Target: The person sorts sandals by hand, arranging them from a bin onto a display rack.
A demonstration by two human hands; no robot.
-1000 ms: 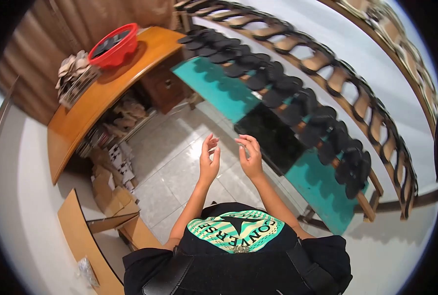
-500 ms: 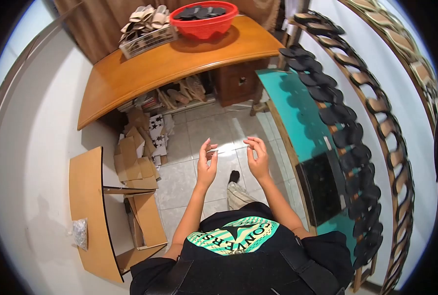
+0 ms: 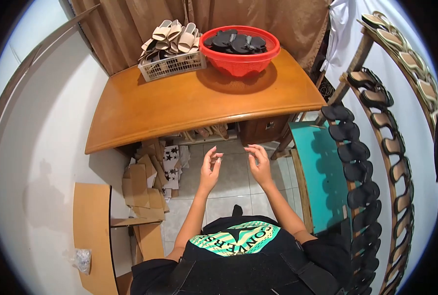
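Note:
My left hand is raised over the tiled floor, fingers curved and apart, holding nothing. Facing it, my right hand is also empty, its fingers bent and spread. Both are just short of the near edge of a wooden table and touch nothing. On that table, toward the back, a red plastic basket holds black sandals. To its left a clear plastic crate is heaped with beige slide sandals.
Racks of black sandals and tan-soled sandals line the right side, beside a teal board. Cardboard pieces lie on the floor at left. A brown shelf unit with a plastic bag stands near the left wall.
The view has moved forward, so the table, basket and crate appear nearer and lower in the picture. Both hands keep the same raised, empty pose.

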